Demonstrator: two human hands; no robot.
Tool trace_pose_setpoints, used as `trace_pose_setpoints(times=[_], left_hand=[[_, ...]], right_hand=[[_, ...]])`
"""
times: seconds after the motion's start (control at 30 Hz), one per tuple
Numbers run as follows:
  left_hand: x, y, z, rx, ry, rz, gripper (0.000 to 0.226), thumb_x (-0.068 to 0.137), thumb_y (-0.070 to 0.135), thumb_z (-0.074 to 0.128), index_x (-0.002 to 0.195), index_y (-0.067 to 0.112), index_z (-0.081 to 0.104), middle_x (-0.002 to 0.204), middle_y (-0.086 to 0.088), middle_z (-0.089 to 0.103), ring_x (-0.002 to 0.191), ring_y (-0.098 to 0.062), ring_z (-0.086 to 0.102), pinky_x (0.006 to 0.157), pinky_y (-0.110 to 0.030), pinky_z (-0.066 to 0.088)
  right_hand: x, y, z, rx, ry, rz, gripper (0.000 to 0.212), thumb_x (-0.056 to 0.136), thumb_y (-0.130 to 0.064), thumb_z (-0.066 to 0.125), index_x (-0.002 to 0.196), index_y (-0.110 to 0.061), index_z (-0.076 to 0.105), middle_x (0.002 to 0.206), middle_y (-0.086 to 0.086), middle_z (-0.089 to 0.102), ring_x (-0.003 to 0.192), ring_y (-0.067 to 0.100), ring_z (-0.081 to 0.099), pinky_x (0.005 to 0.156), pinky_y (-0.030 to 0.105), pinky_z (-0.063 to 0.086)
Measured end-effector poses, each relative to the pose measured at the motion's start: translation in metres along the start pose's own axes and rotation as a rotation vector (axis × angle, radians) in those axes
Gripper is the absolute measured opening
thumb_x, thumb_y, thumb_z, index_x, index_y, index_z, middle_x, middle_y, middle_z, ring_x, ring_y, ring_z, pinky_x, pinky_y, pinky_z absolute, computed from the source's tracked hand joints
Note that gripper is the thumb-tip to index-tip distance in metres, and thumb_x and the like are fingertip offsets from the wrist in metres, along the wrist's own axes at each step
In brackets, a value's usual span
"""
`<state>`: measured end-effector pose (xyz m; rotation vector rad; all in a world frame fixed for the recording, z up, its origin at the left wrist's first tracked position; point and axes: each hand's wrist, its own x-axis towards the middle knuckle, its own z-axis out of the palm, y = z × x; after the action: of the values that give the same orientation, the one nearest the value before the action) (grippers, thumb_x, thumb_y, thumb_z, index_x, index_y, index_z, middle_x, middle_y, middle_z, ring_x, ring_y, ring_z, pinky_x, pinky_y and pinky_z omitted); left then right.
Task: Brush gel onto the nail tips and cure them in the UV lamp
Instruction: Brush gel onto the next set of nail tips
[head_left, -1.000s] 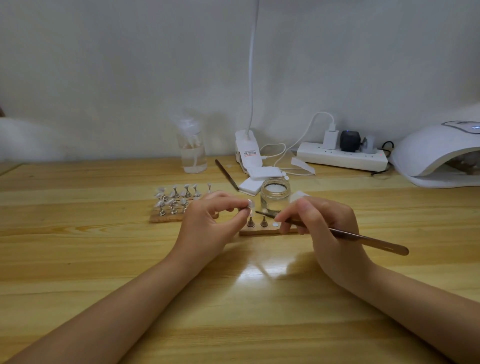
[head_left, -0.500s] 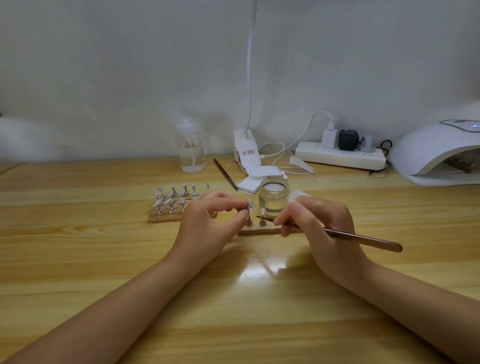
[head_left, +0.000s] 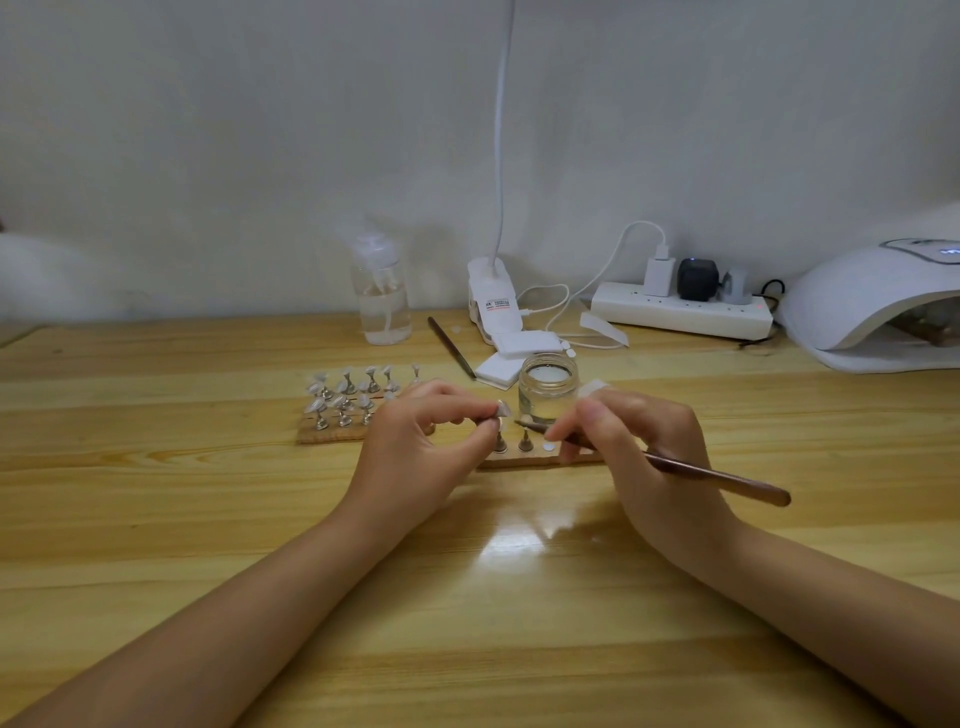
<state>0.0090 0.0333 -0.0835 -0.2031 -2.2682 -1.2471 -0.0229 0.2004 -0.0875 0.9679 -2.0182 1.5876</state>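
Nail tip (head_left: 503, 410): small, pale, on a metal stand, pinched between thumb and forefinger of the left hand (head_left: 422, 441), held just above the near strip
Left hand: fingers curled, grasping the tip's stand; forearm lies across the table (head_left: 156, 519)
Brush (head_left: 675, 467): thin brown handle, slanting from lower right up to the left; its dark point lies just right of the held tip, whether touching cannot be told
Right hand (head_left: 644, 457): fingers curled round the brush near its front end, pen-fashion
Near strip (head_left: 524, 460): narrow wooden holder under both hands, carrying two small metal stands and a white dot
Jar (head_left: 547, 387): clear glass, open-topped, just behind the near strip, between the hands
Rack (head_left: 353, 410): second wooden holder to the left, two rows of metal stands with pale tips, partly hidden by the left hand
UV lamp (head_left: 878, 306): white dome at the far right edge, opening toward the viewer, well apart from the tip
Second brush (head_left: 451, 347): dark, lying flat behind the jar
White pads (head_left: 511, 356): stacked just behind the jar
Bottle (head_left: 381, 291): clear, pump top, near the wall
Clip lamp (head_left: 493, 301): white base with a label in red and dark print, too small to read
Power strip (head_left: 680, 314): white, by the wall, with a white charger, a black plug and a grey plug
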Motion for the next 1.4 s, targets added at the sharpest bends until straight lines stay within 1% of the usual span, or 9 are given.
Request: trace_pose_setpoints(times=[0.17, 0.37, 0.5, 0.6, 0.73, 0.87, 1.03, 1.23, 1.4], left_hand=[[0.0001, 0.0014, 0.0, -0.001, -0.002, 0.003, 0.031, 0.074, 0.002, 0.07, 0.072, 0.033, 0.068, 0.071, 0.015, 0.063, 0.075, -0.001, 0.053, 0.067, -0.006, 0.037], [0.0007, 0.001, 0.0, 0.001, -0.002, 0.013, 0.031, 0.074, 0.002, 0.07, 0.072, 0.033, 0.068, 0.071, 0.015, 0.063, 0.074, -0.001, 0.052, 0.067, -0.007, 0.037], [0.0004, 0.0009, 0.0, 0.002, -0.002, 0.003, 0.03, 0.074, 0.003, 0.07, 0.072, 0.033, 0.068, 0.071, 0.016, 0.063, 0.075, -0.001, 0.053, 0.069, -0.009, 0.038], [0.0001, 0.0014, -0.0003, -0.001, -0.004, 0.009, 0.031, 0.074, 0.003, 0.07, 0.071, 0.034, 0.067, 0.07, 0.016, 0.063, 0.074, 0.0, 0.052, 0.068, -0.007, 0.037], [0.0005, 0.0012, -0.0004, 0.0, -0.006, 0.013, 0.031, 0.074, 0.003, 0.071, 0.073, 0.033, 0.068, 0.072, 0.014, 0.063, 0.074, -0.002, 0.052, 0.068, -0.008, 0.038], [0.0006, -0.0003, -0.0005, 0.004, -0.013, 0.007, 0.026, 0.074, 0.003, 0.071, 0.077, 0.03, 0.069, 0.073, 0.014, 0.063, 0.074, -0.001, 0.052, 0.068, -0.008, 0.038], [0.0007, -0.0005, -0.0007, 0.002, -0.007, 0.009, 0.028, 0.074, 0.003, 0.071, 0.076, 0.031, 0.068, 0.072, 0.015, 0.063, 0.073, 0.001, 0.052, 0.067, -0.007, 0.038], [0.0006, 0.0002, -0.0004, 0.005, -0.003, 0.014, 0.031, 0.074, 0.004, 0.071, 0.072, 0.035, 0.067, 0.071, 0.017, 0.063, 0.074, 0.0, 0.053, 0.068, -0.008, 0.039], [0.0005, 0.0002, 0.0004, -0.003, -0.005, 0.014, 0.028, 0.073, 0.002, 0.072, 0.074, 0.03, 0.069, 0.071, 0.015, 0.063, 0.073, -0.001, 0.052, 0.067, -0.007, 0.038]], right_hand=[[0.0006, -0.0003, -0.001, -0.014, 0.027, -0.018, 0.034, 0.083, -0.038, 0.041, 0.067, -0.021, 0.065, 0.058, -0.002, 0.061, 0.058, 0.016, 0.059, 0.056, 0.043, 0.046], [0.0003, 0.0009, 0.0025, -0.122, -0.047, -0.091, 0.04, 0.083, -0.036, 0.044, 0.078, -0.006, 0.07, 0.07, 0.001, 0.066, 0.065, 0.022, 0.06, 0.056, 0.034, 0.044], [0.0001, 0.0004, 0.0005, -0.046, -0.014, -0.074, 0.033, 0.084, -0.034, 0.042, 0.067, -0.018, 0.066, 0.061, -0.01, 0.061, 0.058, 0.017, 0.059, 0.056, 0.038, 0.046], [0.0004, -0.0003, -0.0014, 0.0, 0.009, -0.061, 0.031, 0.084, -0.034, 0.039, 0.065, -0.027, 0.062, 0.057, -0.012, 0.058, 0.056, 0.008, 0.058, 0.054, 0.029, 0.045], [0.0005, 0.0002, -0.0002, -0.059, -0.011, -0.069, 0.032, 0.084, -0.035, 0.041, 0.072, -0.02, 0.067, 0.062, -0.005, 0.062, 0.06, 0.018, 0.059, 0.055, 0.037, 0.045], [0.0009, 0.0013, 0.0018, -0.121, -0.051, -0.082, 0.04, 0.084, -0.037, 0.043, 0.078, -0.008, 0.07, 0.07, -0.001, 0.066, 0.064, 0.023, 0.06, 0.056, 0.033, 0.043], [0.0005, -0.0005, 0.001, -0.068, -0.027, -0.089, 0.034, 0.085, -0.033, 0.042, 0.072, -0.016, 0.068, 0.065, -0.008, 0.062, 0.062, 0.018, 0.06, 0.057, 0.04, 0.046], [0.0008, -0.0006, -0.0013, -0.009, 0.017, -0.083, 0.031, 0.085, -0.032, 0.039, 0.066, -0.024, 0.063, 0.058, -0.005, 0.059, 0.059, 0.011, 0.058, 0.055, 0.035, 0.046], [0.0009, 0.0023, 0.0016, -0.137, -0.037, -0.104, 0.039, 0.084, -0.035, 0.044, 0.078, -0.007, 0.07, 0.069, 0.001, 0.066, 0.062, 0.025, 0.059, 0.055, 0.038, 0.043]])
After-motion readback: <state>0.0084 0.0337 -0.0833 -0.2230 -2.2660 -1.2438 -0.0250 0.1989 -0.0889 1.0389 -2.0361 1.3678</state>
